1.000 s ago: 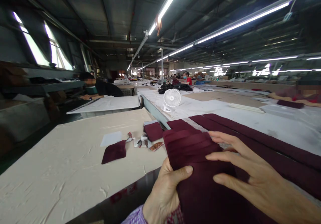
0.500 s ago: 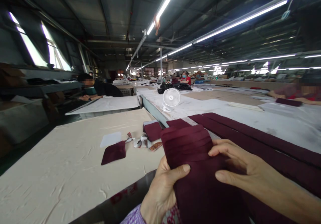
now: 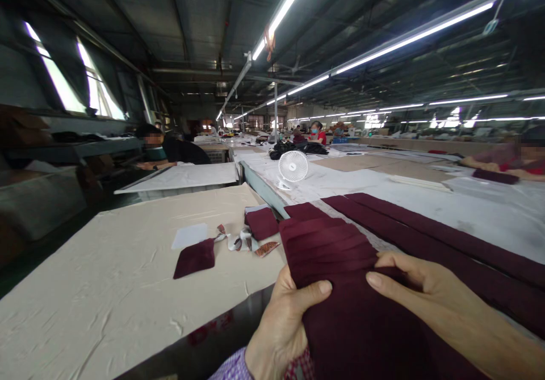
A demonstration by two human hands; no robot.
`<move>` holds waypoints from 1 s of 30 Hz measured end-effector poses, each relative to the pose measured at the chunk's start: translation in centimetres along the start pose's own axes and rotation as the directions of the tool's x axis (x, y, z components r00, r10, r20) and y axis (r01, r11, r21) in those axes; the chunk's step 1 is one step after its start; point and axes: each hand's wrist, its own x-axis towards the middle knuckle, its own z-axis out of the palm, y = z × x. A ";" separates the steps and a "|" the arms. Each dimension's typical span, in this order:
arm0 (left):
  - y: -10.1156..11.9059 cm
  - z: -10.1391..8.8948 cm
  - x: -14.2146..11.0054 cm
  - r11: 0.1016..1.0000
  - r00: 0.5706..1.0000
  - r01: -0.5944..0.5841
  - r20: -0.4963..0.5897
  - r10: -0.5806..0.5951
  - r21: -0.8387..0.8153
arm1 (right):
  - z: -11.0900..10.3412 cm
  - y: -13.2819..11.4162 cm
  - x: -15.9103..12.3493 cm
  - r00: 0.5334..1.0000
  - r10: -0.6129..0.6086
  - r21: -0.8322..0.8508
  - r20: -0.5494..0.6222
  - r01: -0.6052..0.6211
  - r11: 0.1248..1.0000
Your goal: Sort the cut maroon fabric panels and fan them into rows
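Note:
A stack of maroon fabric pieces [image 3: 340,312] is held up in front of me, its top edges fanned into overlapping layers. My left hand [image 3: 285,306] grips the stack by its left side, thumb flat on the front and fingers hidden behind. On the right edge, my right hand [image 3: 417,289] pinches the layers between thumb and fingers. Long maroon fabric strips [image 3: 426,238] lie on the white table beyond my right hand. Left of the stack, a small maroon fabric piece [image 3: 195,259] and a folded maroon bundle [image 3: 261,223] rest on the cream-covered table.
A patterned cloth scrap [image 3: 267,249] and a white sheet [image 3: 189,236] lie on the cream-covered table [image 3: 128,289]. A white fan [image 3: 293,166] stands on the white table [image 3: 340,181]. One person [image 3: 174,147] works at left, another [image 3: 502,161] at right.
The stack's top edges have spread into more visible steps. My right hand has shifted slightly down and right, its thumb and fingers closing on the edge. The view has moved slightly.

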 end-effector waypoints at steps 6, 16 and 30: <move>-0.1 0.0 0.0 1.000 1.000 -0.011 0.028 0.011 0.002 | -0.1 -0.5 0.0 1.000 0.023 -0.035 0.012 -0.022 0.999; 0.1 -0.4 -0.1 1.000 0.996 0.002 -0.091 -0.003 -0.005 | 0.5 1.7 -0.1 0.998 0.036 0.265 0.048 -0.048 0.963; 0.3 -0.5 0.0 0.998 0.995 -0.060 -0.075 0.060 0.004 | -0.2 0.6 -0.1 0.995 0.012 -0.054 -0.099 -0.017 0.998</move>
